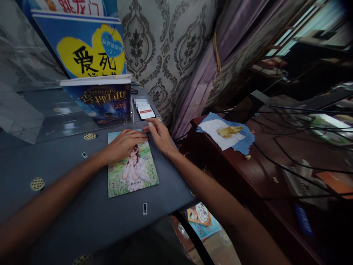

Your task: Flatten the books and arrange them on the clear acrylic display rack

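A thin book (pixel 138 171) with a drawn girl in a flower field on its cover lies flat on the grey-blue tablecloth (pixel 82 206). Across its upper part rests my left hand (pixel 125 145), palm down, fingers stretched to the right. My right hand (pixel 159 136) is at the book's top right corner, its fingers spread and pointing left, close to the left fingertips. Neither hand wraps round anything. Just beyond the right fingertips lies a phone (pixel 145 111) with a lit screen. My left hand hides part of the cover.
Upright books, a dark blue one (pixel 110 103) and a yellow-and-blue one (pixel 91 48), stand in a clear rack (pixel 55 123) behind. On the right, a brown desk (pixel 226 162) carries cables and a blue cloth (pixel 248 141). Another book (pixel 206 224) lies below the table edge.
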The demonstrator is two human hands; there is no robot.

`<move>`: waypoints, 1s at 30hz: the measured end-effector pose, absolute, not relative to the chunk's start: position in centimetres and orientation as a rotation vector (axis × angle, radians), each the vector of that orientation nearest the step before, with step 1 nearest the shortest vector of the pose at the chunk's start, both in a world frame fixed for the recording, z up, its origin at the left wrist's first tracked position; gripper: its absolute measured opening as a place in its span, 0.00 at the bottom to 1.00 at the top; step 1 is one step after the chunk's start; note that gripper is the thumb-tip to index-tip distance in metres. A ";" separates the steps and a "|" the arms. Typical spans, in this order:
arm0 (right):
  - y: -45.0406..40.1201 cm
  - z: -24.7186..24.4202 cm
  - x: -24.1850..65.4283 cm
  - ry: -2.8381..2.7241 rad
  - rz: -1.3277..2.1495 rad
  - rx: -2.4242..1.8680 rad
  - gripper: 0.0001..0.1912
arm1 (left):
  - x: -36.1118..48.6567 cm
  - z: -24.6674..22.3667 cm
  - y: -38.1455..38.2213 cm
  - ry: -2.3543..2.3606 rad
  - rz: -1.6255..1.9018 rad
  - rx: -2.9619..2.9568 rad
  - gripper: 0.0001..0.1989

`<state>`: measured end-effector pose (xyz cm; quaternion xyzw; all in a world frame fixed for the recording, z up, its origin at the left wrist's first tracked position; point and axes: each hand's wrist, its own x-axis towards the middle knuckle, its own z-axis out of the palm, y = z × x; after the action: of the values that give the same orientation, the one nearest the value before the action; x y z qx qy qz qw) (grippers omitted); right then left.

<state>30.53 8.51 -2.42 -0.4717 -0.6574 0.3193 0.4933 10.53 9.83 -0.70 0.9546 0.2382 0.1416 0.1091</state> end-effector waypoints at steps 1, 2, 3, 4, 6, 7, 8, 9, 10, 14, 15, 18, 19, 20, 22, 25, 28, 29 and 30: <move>8.5 -2.5 30.5 -1.583 0.793 -1.134 0.21 | 10.4 -0.6 9.8 0.678 0.411 2.786 0.29; 8.6 -2.5 30.5 -1.570 0.810 -1.123 0.23 | 10.4 -0.5 9.7 0.660 0.408 2.767 0.28; 8.6 -2.6 30.5 -1.558 0.825 -1.114 0.24 | 10.3 -0.4 9.7 0.650 0.408 2.751 0.28; 8.7 -2.6 30.5 -1.550 0.837 -1.108 0.25 | 10.2 -0.4 9.6 0.649 0.410 2.741 0.27; 8.8 -2.7 30.5 -1.540 0.847 -1.105 0.27 | 10.2 -0.2 9.3 0.650 0.409 2.731 0.26; 8.8 -2.8 30.5 -1.539 0.849 -1.106 0.28 | 10.2 -0.2 9.3 0.641 0.402 2.725 0.25; 8.9 -2.9 30.5 -1.543 0.852 -1.109 0.30 | 10.2 -0.2 9.2 0.622 0.392 2.715 0.24; 8.9 -2.9 30.6 -1.549 0.855 -1.112 0.31 | 10.2 -0.2 9.1 0.599 0.382 2.704 0.24; 8.9 -2.9 30.6 -1.554 0.858 -1.115 0.31 | 10.2 -0.2 9.1 0.576 0.374 2.692 0.23; 8.8 -2.9 30.6 -1.572 0.855 -1.131 0.33 | 9.9 0.0 9.0 0.515 0.363 2.665 0.22; 8.7 -2.8 30.6 -1.578 0.851 -1.134 0.33 | 9.8 0.0 8.9 0.493 0.352 2.657 0.22; 8.6 -2.6 30.5 -1.601 0.845 -1.130 0.34 | 9.7 0.3 8.5 0.443 0.307 2.624 0.22; 8.6 -2.6 30.5 -1.608 0.842 -1.129 0.34 | 9.7 0.3 8.3 0.451 0.301 2.619 0.23; 8.5 -2.5 30.5 -1.615 0.839 -1.130 0.34 | 9.7 0.4 8.1 0.471 0.305 2.619 0.23; 8.5 -2.5 30.5 -1.630 0.831 -1.132 0.35 | 9.7 0.5 7.6 0.503 0.309 2.618 0.22; 8.3 -2.3 30.4 -1.665 0.808 -1.128 0.34 | 9.8 0.7 7.0 0.477 0.258 2.594 0.21; 8.1 -2.2 30.4 -1.707 0.783 -1.148 0.32 | 9.7 0.9 6.6 0.469 0.230 2.589 0.21; 8.0 -2.1 30.4 -1.720 0.778 -1.154 0.32 | 9.7 1.0 6.4 0.477 0.232 2.593 0.21; 7.9 -2.1 30.4 -1.732 0.772 -1.160 0.32 | 9.6 1.1 6.3 0.480 0.229 2.594 0.20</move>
<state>30.37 7.93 -2.07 -0.4676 -0.6984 0.3114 0.4434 9.60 6.33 1.05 0.9499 0.1756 0.0839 0.2445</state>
